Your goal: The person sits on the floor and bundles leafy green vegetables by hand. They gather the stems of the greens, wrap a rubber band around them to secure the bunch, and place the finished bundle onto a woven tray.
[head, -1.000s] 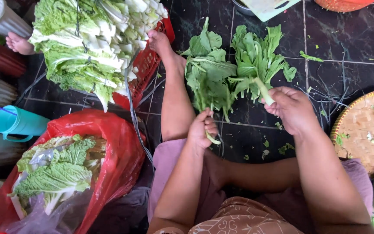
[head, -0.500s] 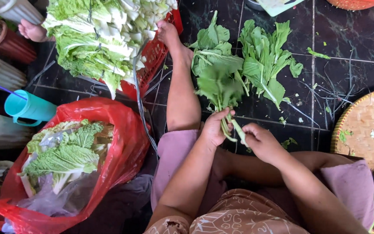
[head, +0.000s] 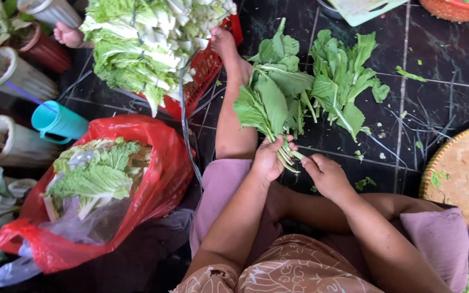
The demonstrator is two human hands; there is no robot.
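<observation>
Two hands now meet at the stem end of one bunch of greens (head: 271,106). A second ago the right hand (head: 327,174) was out at about 2 o'clock on the other bunch (head: 342,81); it has come back in and sits just beside the left hand (head: 270,160), at its 4 o'clock. My read: gathering is done for this bunch and work is on the stalks.

Left fingers (head: 278,145) are clamped round the stems, leaves fanning toward 12 o'clock over the dark tiled floor (head: 441,103). Right fingers (head: 308,161) are nearly together, pinching or touching the stalk tips; cannot tell if they grip.

The other bunch lies loose on the floor at 1 o'clock, touching the held one. Red bag of cabbage (head: 93,179) at 9 o'clock, woven tray (head: 457,173) at 3 o'clock.
</observation>
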